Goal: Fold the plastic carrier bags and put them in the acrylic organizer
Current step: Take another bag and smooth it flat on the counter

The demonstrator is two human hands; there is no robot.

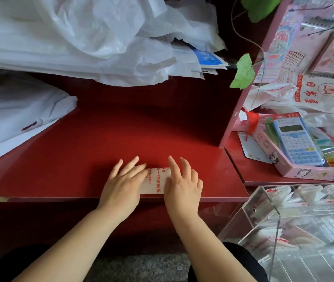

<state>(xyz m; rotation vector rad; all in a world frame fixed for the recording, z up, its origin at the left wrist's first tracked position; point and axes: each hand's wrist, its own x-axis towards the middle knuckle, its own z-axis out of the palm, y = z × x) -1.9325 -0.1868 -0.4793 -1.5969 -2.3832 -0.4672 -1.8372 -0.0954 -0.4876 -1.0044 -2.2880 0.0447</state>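
Note:
A folded white carrier bag (158, 181) with red print lies flat as a small rectangle near the front edge of the red table (121, 129). My left hand (123, 180) presses on its left end with straight fingers. My right hand (182, 182) presses on its right end, fingers spread flat. The clear acrylic organizer (296, 226) stands low at the right, below the table's edge, with several folded bags in its compartments. More carrier bags with red print (312, 96) lie in a loose heap at the right.
A big pile of white plastic sheets (80, 37) fills the back left, and another white bag (20, 119) lies at the left. A pink shelf wall (243, 94) borders the right, with a blue calculator (296, 141) in a pink box and green leaves (243, 72).

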